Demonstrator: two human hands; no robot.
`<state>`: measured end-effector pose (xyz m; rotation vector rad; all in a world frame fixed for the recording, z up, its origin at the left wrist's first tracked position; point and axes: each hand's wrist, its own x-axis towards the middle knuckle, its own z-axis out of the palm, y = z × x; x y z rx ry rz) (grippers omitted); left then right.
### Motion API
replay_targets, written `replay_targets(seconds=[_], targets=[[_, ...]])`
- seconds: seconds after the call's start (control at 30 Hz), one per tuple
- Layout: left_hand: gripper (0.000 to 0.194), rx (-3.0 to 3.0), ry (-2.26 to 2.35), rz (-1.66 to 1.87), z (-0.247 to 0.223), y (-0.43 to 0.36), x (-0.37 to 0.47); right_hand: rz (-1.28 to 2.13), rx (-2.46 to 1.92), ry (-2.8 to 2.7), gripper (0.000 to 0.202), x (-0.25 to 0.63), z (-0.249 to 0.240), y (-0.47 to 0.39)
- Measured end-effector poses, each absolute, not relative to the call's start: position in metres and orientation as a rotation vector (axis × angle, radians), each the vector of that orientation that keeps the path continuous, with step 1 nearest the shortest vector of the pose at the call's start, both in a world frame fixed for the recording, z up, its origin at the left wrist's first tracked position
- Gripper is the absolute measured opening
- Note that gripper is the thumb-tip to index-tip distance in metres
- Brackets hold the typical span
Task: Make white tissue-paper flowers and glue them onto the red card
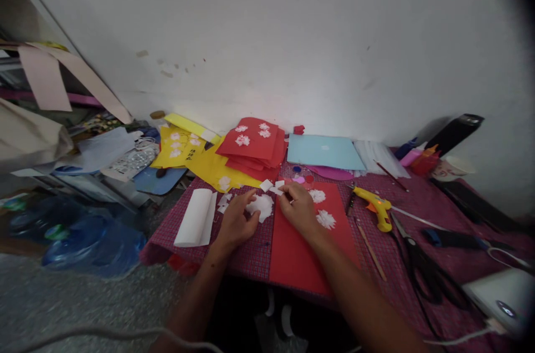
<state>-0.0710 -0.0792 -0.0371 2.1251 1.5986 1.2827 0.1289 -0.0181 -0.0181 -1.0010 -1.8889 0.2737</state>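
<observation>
My right hand [298, 208] is over the top left of a red sheet of card [301, 264]. Its thumb and fingers pinch a small white paper piece [276, 190]. White petal-like flowers [325, 219] lie on the card to the right of that hand. My left hand [239, 222] has thumb and fingers apart and nothing visible in its grasp. Beside its fingertips is a round white patch of paper or tissue [263, 206], exact kind unclear. Another white square [266, 185] lies just beyond both hands.
A white paper roll [195, 219] lies left. Red sheets with flowers [254, 141], yellow sheets [173, 147] and a blue sheet [326, 151] line the back. To the right are a yellow glue gun [378, 208], black scissors [426, 264], a wooden stick [371, 250] and a white box [501, 297].
</observation>
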Motion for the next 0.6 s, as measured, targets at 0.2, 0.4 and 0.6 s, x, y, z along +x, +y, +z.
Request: replay_targets(seconds=[0.2, 0.4, 0.6], targets=[[0.052, 2.013, 1.585, 1.432, -0.038, -0.078, -0.073, 0.117, -0.899, -2.062, 0.021, 0.115, -0.023, -0.02], [0.055, 2.011, 1.621, 1.4, -0.044, -0.075, -0.073, 0.173, -0.838, -2.34, 0.031, 0.112, -0.014, -0.027], [0.048, 2.041, 1.66, 1.381, -0.044, -0.074, -0.073, 0.273, -0.809, -2.241, 0.044, 0.126, -0.01, -0.029]])
